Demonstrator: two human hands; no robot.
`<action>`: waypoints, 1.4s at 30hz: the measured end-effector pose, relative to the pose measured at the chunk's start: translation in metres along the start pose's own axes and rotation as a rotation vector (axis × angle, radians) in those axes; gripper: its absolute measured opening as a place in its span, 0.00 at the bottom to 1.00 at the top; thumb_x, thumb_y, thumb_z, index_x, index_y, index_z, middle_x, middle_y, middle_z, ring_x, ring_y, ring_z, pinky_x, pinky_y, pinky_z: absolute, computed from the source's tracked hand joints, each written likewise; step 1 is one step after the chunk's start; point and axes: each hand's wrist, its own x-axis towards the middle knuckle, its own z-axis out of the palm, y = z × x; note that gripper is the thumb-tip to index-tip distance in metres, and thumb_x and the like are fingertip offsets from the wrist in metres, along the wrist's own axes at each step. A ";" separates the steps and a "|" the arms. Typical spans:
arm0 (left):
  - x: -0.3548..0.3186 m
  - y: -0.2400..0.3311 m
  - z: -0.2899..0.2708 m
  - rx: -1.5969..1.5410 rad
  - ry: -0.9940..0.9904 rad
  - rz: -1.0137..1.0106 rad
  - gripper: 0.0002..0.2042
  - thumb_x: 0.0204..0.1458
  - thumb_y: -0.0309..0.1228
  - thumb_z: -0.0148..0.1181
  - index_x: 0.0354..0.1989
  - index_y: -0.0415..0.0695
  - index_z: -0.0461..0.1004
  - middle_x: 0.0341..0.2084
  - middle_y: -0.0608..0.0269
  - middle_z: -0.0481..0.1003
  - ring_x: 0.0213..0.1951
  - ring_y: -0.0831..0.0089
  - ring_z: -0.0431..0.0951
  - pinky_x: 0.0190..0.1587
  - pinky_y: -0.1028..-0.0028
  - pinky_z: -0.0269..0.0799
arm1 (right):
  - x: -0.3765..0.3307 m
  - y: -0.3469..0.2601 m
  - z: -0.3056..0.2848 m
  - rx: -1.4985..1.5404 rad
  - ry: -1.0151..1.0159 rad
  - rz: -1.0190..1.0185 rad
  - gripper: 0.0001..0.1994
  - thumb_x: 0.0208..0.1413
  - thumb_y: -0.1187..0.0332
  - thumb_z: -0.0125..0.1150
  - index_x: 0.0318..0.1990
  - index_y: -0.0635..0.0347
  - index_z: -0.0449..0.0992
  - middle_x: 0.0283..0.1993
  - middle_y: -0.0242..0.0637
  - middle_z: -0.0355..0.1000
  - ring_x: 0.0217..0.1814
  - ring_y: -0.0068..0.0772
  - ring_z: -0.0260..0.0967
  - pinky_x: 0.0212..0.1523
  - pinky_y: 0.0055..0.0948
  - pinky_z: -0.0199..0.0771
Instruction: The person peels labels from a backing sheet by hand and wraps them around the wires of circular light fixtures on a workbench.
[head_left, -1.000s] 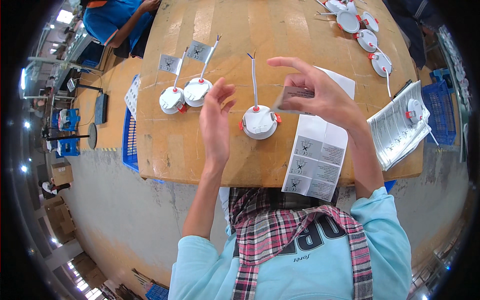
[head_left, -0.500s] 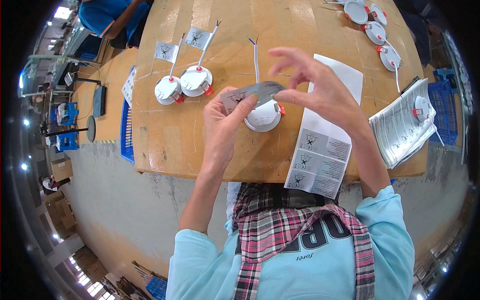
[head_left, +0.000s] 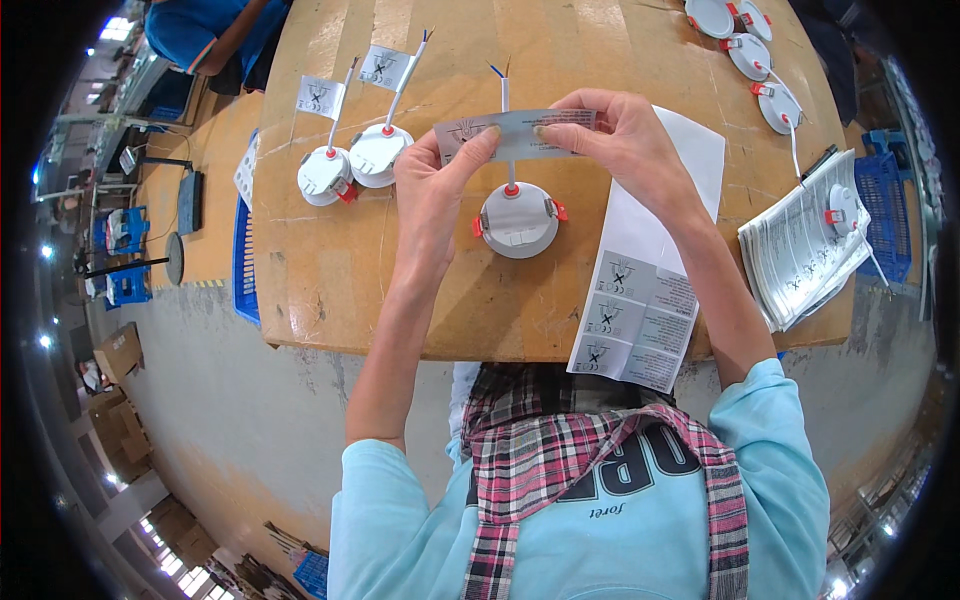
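Between my left hand (head_left: 436,185) and my right hand (head_left: 625,145) a silver printed label (head_left: 516,130) is stretched out flat, each hand pinching one end of it. The label lies across the white cable (head_left: 505,95) of a round white downlight (head_left: 520,222) with red-tipped spring clips, which rests back side up on the table below my hands. To its left are two more downlights, a nearer one (head_left: 325,177) and another (head_left: 380,157), each with a folded label flag on its cable. A label sheet (head_left: 640,300) lies beside my right forearm, hanging over the table edge.
A stack of label sheets (head_left: 800,250) with a downlight (head_left: 842,212) and a black pen (head_left: 818,163) sits at the right. Several downlights (head_left: 750,57) stand at the far right. Blue baskets flank the wooden table (head_left: 420,300). Another person's sleeve (head_left: 200,35) shows at far left.
My right hand has come down and taken the label's free end. The label, tilted before, is now stretched level across the cable, slightly farther away, uncovering the downlight.
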 end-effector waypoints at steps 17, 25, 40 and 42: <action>0.009 -0.014 -0.004 -0.056 0.002 -0.079 0.09 0.51 0.27 0.61 0.37 0.36 0.75 0.32 0.59 0.77 0.34 0.78 0.77 0.42 0.77 0.73 | 0.004 0.008 0.007 0.016 0.049 -0.003 0.13 0.50 0.66 0.63 0.42 0.63 0.78 0.34 0.37 0.76 0.38 0.25 0.73 0.42 0.24 0.70; 0.013 -0.016 -0.004 -0.155 -0.009 -0.120 0.09 0.51 0.27 0.61 0.38 0.35 0.74 0.34 0.56 0.77 0.35 0.75 0.77 0.43 0.76 0.74 | 0.007 0.009 0.007 0.009 0.054 -0.010 0.13 0.50 0.66 0.62 0.42 0.63 0.78 0.33 0.38 0.76 0.38 0.25 0.73 0.42 0.25 0.71; 0.013 -0.015 -0.003 -0.312 -0.132 -0.142 0.10 0.52 0.27 0.59 0.40 0.35 0.74 0.35 0.56 0.77 0.37 0.75 0.77 0.44 0.74 0.74 | 0.000 0.006 0.004 -0.331 0.130 -0.137 0.20 0.48 0.57 0.65 0.43 0.62 0.76 0.39 0.40 0.74 0.47 0.35 0.68 0.47 0.30 0.69; 0.012 -0.013 -0.001 -0.282 -0.131 -0.131 0.10 0.53 0.27 0.59 0.40 0.34 0.74 0.36 0.56 0.77 0.37 0.75 0.77 0.44 0.74 0.74 | 0.000 0.004 0.005 -0.599 0.268 -0.321 0.22 0.46 0.55 0.66 0.44 0.61 0.75 0.42 0.41 0.73 0.51 0.38 0.65 0.50 0.32 0.67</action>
